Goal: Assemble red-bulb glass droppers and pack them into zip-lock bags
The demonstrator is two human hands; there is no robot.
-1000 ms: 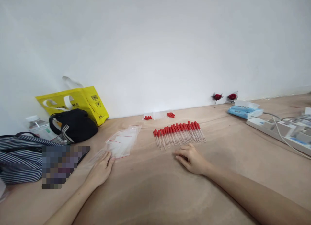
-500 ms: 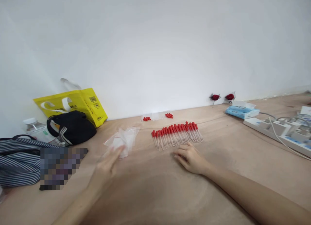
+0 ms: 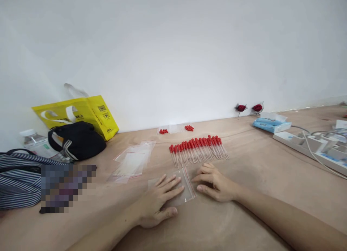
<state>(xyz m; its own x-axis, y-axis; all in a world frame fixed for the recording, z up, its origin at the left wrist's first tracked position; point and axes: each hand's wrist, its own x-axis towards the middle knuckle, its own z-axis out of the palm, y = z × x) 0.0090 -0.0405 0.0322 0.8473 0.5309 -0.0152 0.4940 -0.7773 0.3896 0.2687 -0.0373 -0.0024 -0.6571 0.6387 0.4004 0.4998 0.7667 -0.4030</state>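
Observation:
My left hand (image 3: 159, 200) lies flat with fingers spread on a clear zip bag (image 3: 187, 193) whose red-lined edge faces right. Beside that edge, my right hand (image 3: 215, 184) rests on the table, fingers loosely curled and apart, holding nothing. Beyond both hands lies a row of droppers (image 3: 199, 150) with red bulbs and clear stems, bulbs towards the wall. A loose stack of clear zip bags (image 3: 132, 160) is spread to the left. Near the wall, clear bags hold small red pieces (image 3: 189, 128), with another group (image 3: 163, 131) at their left.
On the left are a yellow bag (image 3: 94, 113), a black pouch (image 3: 78, 141), a plastic bottle (image 3: 36, 142) and a striped cloth bag (image 3: 21, 182). To the right are two red roses (image 3: 241, 108), a blue tissue pack (image 3: 271, 124) and a power strip (image 3: 314, 146) with cables.
My left hand has moved right from the bag stack, and one clear bag now lies beneath it in front of the droppers. My right hand has shifted slightly towards me.

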